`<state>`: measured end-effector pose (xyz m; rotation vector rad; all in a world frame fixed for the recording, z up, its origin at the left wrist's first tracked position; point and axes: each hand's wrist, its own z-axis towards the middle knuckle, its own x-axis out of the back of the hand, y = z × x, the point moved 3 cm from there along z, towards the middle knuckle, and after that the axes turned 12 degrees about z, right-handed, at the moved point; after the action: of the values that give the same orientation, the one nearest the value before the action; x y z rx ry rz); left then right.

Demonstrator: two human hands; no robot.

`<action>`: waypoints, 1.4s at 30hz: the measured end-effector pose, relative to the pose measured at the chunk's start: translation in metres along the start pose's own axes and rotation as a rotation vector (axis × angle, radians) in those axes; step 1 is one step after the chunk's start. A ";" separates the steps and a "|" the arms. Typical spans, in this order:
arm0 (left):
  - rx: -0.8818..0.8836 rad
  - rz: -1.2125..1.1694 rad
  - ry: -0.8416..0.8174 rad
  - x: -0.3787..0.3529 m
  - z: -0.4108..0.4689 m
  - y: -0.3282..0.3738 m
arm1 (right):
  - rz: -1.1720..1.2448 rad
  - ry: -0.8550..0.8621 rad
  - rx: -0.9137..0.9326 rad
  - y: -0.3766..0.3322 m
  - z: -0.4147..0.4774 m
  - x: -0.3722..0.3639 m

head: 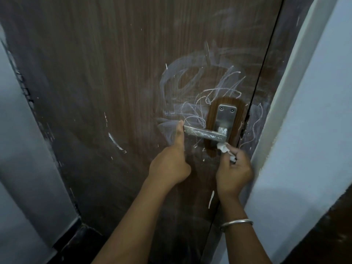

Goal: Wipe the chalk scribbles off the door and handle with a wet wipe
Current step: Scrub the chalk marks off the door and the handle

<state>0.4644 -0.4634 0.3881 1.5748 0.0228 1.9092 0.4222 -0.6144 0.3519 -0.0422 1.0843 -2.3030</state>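
A dark brown wooden door (106, 77) fills the view, with white chalk scribbles (198, 86) looping above and left of the metal lever handle (204, 133). Chalk streaks also lie on the lever itself. The wood right around the handle plate (226, 116) looks cleaner and browner. My left hand (171, 162) grips the free end of the lever, thumb up against its tip. My right hand (235, 171) pinches a crumpled white wet wipe (223, 147) and presses it to the door just below the handle's base.
A white door frame (291, 96) and pale wall (320, 130) stand close on the right. Another pale wall (21, 149) borders the door on the left, with a dark skirting (76, 235) at the floor. A metal bangle (236, 223) circles my right wrist.
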 end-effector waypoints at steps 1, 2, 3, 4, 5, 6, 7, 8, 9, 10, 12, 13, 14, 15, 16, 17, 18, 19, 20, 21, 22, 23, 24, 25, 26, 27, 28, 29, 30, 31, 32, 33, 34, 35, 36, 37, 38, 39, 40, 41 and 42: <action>-0.007 0.006 0.002 0.001 0.000 0.000 | 0.017 0.024 0.005 -0.004 0.006 -0.001; -0.012 0.009 0.002 0.002 0.000 0.000 | 0.016 0.041 0.027 -0.009 0.012 -0.003; -0.013 0.009 0.000 0.002 -0.001 -0.001 | -0.010 0.044 0.052 -0.013 0.017 -0.003; -0.009 0.010 -0.002 0.002 -0.001 -0.001 | -0.049 0.030 0.069 -0.016 0.020 -0.004; -0.004 0.010 -0.003 0.002 -0.001 0.000 | -0.087 0.005 0.077 -0.017 0.021 -0.003; 0.001 0.012 -0.001 0.001 -0.001 0.000 | -0.112 -0.020 0.076 -0.017 0.020 -0.001; 0.006 0.011 0.002 0.000 -0.001 0.000 | -0.122 -0.038 0.062 -0.016 0.018 0.001; 0.009 0.009 0.002 -0.001 -0.001 0.001 | -0.117 -0.046 0.038 -0.016 0.014 0.003; 0.011 0.003 0.001 -0.001 -0.001 0.001 | -0.104 -0.043 0.009 -0.017 0.012 0.005; 0.012 -0.003 0.001 -0.002 -0.001 0.001 | -0.086 -0.029 -0.014 -0.019 0.011 0.006; 0.011 -0.007 0.002 -0.001 0.000 0.001 | -0.052 0.019 -0.023 -0.028 0.017 0.004; 0.011 -0.006 0.001 -0.001 0.000 0.001 | -0.035 0.043 -0.009 -0.034 0.023 0.002; 0.011 -0.007 -0.001 0.000 -0.001 0.000 | -0.018 0.059 0.018 -0.040 0.029 0.000; 0.011 -0.008 -0.002 0.000 -0.001 0.000 | -0.013 0.058 0.055 -0.047 0.035 -0.002; 0.009 -0.011 -0.005 0.001 -0.001 -0.001 | -0.025 0.032 0.095 -0.052 0.041 -0.005; 0.006 -0.014 -0.010 0.001 -0.001 -0.001 | -0.058 -0.018 0.134 -0.056 0.047 -0.007; 0.004 -0.015 -0.016 0.002 -0.001 -0.001 | -0.112 -0.079 0.172 -0.059 0.052 -0.009; 0.003 -0.014 -0.022 0.002 -0.001 -0.001 | -0.182 -0.144 0.208 -0.060 0.057 -0.010; 0.004 -0.012 -0.026 0.002 -0.001 -0.001 | -0.259 -0.209 0.239 -0.060 0.061 -0.011; 0.007 -0.013 -0.030 0.002 -0.001 -0.001 | -0.332 -0.268 0.262 -0.061 0.065 -0.011; 0.009 -0.016 -0.030 0.002 -0.001 -0.001 | -0.393 -0.317 0.275 -0.062 0.068 -0.011; 0.010 -0.021 -0.027 0.002 -0.001 0.000 | -0.448 -0.355 0.285 -0.065 0.071 -0.012; 0.009 -0.026 -0.024 0.001 -0.001 0.000 | -0.504 -0.389 0.299 -0.068 0.073 -0.013; 0.007 -0.031 -0.021 0.001 0.000 0.000 | -0.565 -0.427 0.325 -0.072 0.074 -0.015; 0.006 -0.035 -0.020 0.001 0.000 0.000 | -0.628 -0.474 0.358 -0.074 0.074 -0.018; 0.007 -0.038 -0.019 0.001 0.000 0.000 | -0.685 -0.523 0.385 -0.076 0.073 -0.021; 0.008 -0.042 -0.022 0.001 0.000 0.001 | -0.729 -0.568 0.395 -0.077 0.073 -0.023; 0.010 -0.044 -0.027 0.000 -0.001 0.001 | -0.758 -0.604 0.389 -0.078 0.074 -0.025; 0.011 -0.043 -0.032 0.000 -0.001 0.001 | -0.773 -0.634 0.372 -0.078 0.076 -0.027; 0.011 -0.042 -0.034 0.001 -0.001 0.001 | -0.777 -0.656 0.347 -0.078 0.079 -0.028; 0.011 -0.042 -0.036 0.001 -0.001 0.002 | -0.776 -0.669 0.314 -0.079 0.082 -0.028; 0.011 -0.043 -0.038 0.001 -0.001 0.002 | -0.773 -0.674 0.275 -0.079 0.085 -0.028; 0.011 -0.045 -0.039 0.002 -0.001 0.002 | -0.768 -0.671 0.238 -0.079 0.088 -0.027; 0.012 -0.046 -0.041 0.002 -0.001 0.002 | -0.759 -0.658 0.204 -0.078 0.091 -0.026; 0.014 -0.047 -0.045 0.002 -0.001 0.002 | -0.746 -0.639 0.173 -0.077 0.093 -0.024; 0.017 -0.050 -0.055 0.002 -0.001 0.002 | -0.730 -0.621 0.150 -0.076 0.095 -0.023; 0.019 -0.052 -0.064 0.003 -0.001 0.003 | -0.713 -0.612 0.140 -0.075 0.094 -0.023; 0.020 -0.053 -0.070 0.003 0.000 0.003 | -0.697 -0.615 0.144 -0.075 0.093 -0.024; 0.021 -0.054 -0.074 0.003 0.000 0.003 | -0.681 -0.629 0.154 -0.076 0.090 -0.027; 0.023 -0.056 -0.077 0.004 0.000 0.004 | -0.667 -0.646 0.164 -0.076 0.088 -0.029; 0.025 -0.058 -0.077 0.004 0.000 0.005 | -0.659 -0.664 0.164 -0.077 0.087 -0.032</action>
<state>0.4617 -0.4648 0.3936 1.6456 0.0584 1.8087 0.4334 -0.6197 0.4715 -1.1599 0.5701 -2.6020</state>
